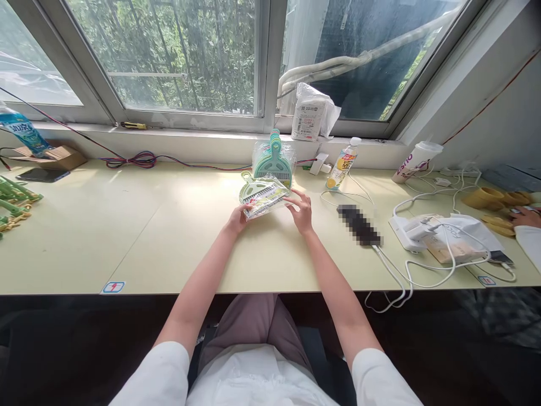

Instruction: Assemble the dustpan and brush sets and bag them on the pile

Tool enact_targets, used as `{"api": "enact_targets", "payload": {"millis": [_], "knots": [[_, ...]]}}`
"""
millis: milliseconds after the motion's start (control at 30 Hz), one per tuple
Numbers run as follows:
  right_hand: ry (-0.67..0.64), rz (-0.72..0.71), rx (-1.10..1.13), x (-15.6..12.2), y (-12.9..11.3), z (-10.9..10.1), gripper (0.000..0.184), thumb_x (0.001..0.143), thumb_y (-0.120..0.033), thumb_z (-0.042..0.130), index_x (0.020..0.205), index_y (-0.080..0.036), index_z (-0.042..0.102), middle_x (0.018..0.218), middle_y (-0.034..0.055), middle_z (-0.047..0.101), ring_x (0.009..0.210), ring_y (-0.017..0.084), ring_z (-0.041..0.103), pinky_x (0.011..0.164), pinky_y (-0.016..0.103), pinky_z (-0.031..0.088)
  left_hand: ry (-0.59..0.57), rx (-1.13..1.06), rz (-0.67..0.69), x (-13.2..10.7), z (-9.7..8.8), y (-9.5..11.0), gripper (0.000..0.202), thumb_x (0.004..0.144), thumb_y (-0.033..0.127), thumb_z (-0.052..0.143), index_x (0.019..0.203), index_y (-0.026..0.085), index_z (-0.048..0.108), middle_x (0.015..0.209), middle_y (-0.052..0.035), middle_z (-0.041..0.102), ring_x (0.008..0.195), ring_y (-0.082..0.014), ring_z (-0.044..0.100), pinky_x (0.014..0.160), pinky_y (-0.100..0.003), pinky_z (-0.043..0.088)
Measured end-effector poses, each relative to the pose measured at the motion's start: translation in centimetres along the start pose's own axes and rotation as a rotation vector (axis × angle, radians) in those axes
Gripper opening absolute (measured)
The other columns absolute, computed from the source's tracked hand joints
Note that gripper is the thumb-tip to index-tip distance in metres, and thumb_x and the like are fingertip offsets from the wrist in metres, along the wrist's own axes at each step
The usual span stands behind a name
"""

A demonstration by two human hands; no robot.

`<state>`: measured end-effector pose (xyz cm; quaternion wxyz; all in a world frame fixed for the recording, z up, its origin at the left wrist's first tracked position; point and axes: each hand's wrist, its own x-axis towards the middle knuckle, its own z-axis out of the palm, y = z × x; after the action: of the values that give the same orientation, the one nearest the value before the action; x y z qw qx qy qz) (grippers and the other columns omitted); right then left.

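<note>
A small green dustpan-and-brush set in a clear plastic bag (pixel 261 195) lies on the pale yellow table (pixel 169 237) in front of me. My left hand (pixel 239 219) grips the bag's near left edge with curled fingers. My right hand (pixel 301 210) rests on the bag's right end, fingers bent onto the plastic. Just behind it stands a stack of teal dustpan sets in plastic (pixel 274 159), leaning near the window sill.
A drink bottle (pixel 342 164), a blurred dark object (pixel 359 225), a white power strip with cables (pixel 412 233), a cup (pixel 416 162) and another person's hand (pixel 524 216) are at right. Green plastic parts (pixel 12 200) and a phone (pixel 42 175) lie at left.
</note>
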<state>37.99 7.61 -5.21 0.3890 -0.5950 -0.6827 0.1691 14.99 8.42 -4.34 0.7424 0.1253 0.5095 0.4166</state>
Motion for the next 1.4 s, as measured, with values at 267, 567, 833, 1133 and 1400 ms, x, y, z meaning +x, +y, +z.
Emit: {"api": "enact_targets", "payload": {"millis": [267,567,833,1133,1400], "knots": [[0.009,0.073,0.138,0.0,0.7,0.3,0.018,0.085,-0.036,0.058,0.079,-0.024,0.071,0.104,0.0027,0.066,0.099,0.022,0.054,0.093,0.040,0.040,-0.189,0.209,-0.139,0.3,-0.9,-0.1,0.044,0.072,0.010,0.056,0.115,0.006,0.049,0.094,-0.0142,0.066,0.069,-0.0192,0.068,0.053,-0.022,0.055],[0.018,0.183,0.190,-0.2,2.1,1.2,0.014,0.078,-0.034,0.064,0.077,-0.022,0.071,0.109,0.0076,0.060,0.106,0.023,0.052,0.097,0.040,0.039,-0.459,0.347,-0.057,-0.5,-0.7,-0.3,0.062,0.072,0.019,0.065,0.128,0.015,0.037,0.110,-0.0146,0.062,0.067,-0.0191,0.068,0.054,-0.025,0.054],[-0.159,0.486,0.645,-0.4,2.5,1.5,0.062,0.070,-0.036,0.068,0.128,-0.021,0.050,0.120,0.0096,0.058,0.107,0.023,0.056,0.090,0.038,0.048,-0.474,0.444,-0.002,-0.9,-0.5,-0.3,0.065,0.074,0.025,0.066,0.129,0.017,0.033,0.112,-0.0162,0.061,0.066,-0.0184,0.067,0.050,-0.023,0.049],[0.052,0.673,0.809,-0.1,4.1,1.5,0.056,0.057,-0.033,0.073,0.107,-0.020,0.052,0.098,0.0059,0.066,0.087,0.019,0.061,0.082,0.036,0.051,-0.438,0.486,0.161,-2.0,0.9,-0.4,0.080,0.072,0.037,0.071,0.138,0.025,0.026,0.126,-0.0158,0.053,0.099,-0.0232,0.063,0.072,-0.031,0.053],[0.025,0.592,0.674,-0.1,4.2,1.4,0.045,0.064,-0.043,0.065,0.097,-0.020,0.044,0.098,0.0069,0.064,0.083,0.017,0.061,0.074,0.034,0.050,-0.133,0.749,0.408,0.1,0.7,-2.0,0.042,0.077,0.032,0.061,0.115,0.019,0.049,0.098,-0.0061,0.062,0.062,-0.0119,0.060,0.053,-0.022,0.043]]}}
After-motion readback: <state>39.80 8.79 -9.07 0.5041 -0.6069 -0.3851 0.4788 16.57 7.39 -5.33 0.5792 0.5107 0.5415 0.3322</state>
